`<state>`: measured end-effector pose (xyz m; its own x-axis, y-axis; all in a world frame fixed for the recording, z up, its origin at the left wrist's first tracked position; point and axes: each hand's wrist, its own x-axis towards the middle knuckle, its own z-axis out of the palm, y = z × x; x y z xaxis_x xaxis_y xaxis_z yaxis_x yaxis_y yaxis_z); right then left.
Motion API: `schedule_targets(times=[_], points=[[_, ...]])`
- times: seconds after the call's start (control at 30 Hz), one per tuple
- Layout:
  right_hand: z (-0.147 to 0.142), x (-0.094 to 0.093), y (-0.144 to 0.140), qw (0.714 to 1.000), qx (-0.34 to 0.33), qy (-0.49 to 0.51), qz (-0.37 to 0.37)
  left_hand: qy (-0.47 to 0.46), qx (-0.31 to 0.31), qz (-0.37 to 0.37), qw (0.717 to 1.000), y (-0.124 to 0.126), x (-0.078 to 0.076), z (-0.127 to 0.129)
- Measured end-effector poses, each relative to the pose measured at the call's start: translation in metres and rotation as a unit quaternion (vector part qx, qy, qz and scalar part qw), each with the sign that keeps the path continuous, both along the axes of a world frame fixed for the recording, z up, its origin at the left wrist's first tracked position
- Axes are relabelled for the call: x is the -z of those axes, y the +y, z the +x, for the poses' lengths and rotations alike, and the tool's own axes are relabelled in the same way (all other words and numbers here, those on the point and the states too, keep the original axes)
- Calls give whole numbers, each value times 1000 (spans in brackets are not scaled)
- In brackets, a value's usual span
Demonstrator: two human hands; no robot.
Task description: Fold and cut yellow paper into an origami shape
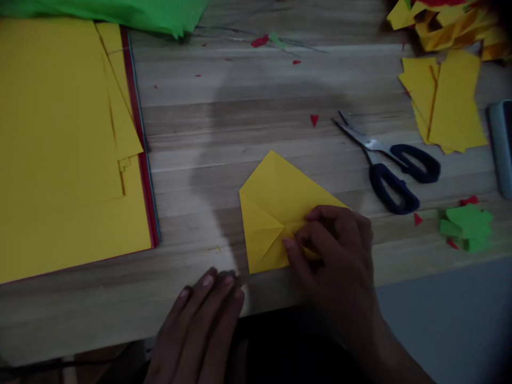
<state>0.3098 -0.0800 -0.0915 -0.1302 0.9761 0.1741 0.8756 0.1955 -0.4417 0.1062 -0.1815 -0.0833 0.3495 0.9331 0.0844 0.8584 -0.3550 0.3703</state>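
A creased sheet of yellow paper lies near the table's front edge, with fold lines meeting around its middle. My right hand is closed on it, thumb and fingers pinching a fold near its centre and covering the right part of the sheet. Just left of the paper, my left hand rests at the table edge, fingers stretched out, holding nothing. Scissors with dark blue handles lie beyond my right hand, blades parted and pointing away to the left.
A stack of yellow sheets covers the left side, below green paper. At right are cut yellow pieces, crumpled yellow paper, green scraps and a phone-like object. A red heart-shaped scrap lies mid-table.
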Motion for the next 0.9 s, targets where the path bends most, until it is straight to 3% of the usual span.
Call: schedule_targets(times=[0.1,0.23,0.5,0.57,0.7,0.9], points=[[0,0,-1,1000,-4,-2,5,-13,28,-3,1000,18,-2,18],[-2,0,0,1000,-1,-1,9,8,79,-15,997,37,8,34],[4,-6,-7,998,19,21,60,61,77,-5,995,35,15,36],[10,-11,-21,996,-31,26,73,57,76,-11,995,34,15,35],[11,-8,-50,978,-197,30,54,42,96,2,994,34,18,34],[11,8,-63,979,-196,-59,-4,47,84,0,995,35,18,35]])
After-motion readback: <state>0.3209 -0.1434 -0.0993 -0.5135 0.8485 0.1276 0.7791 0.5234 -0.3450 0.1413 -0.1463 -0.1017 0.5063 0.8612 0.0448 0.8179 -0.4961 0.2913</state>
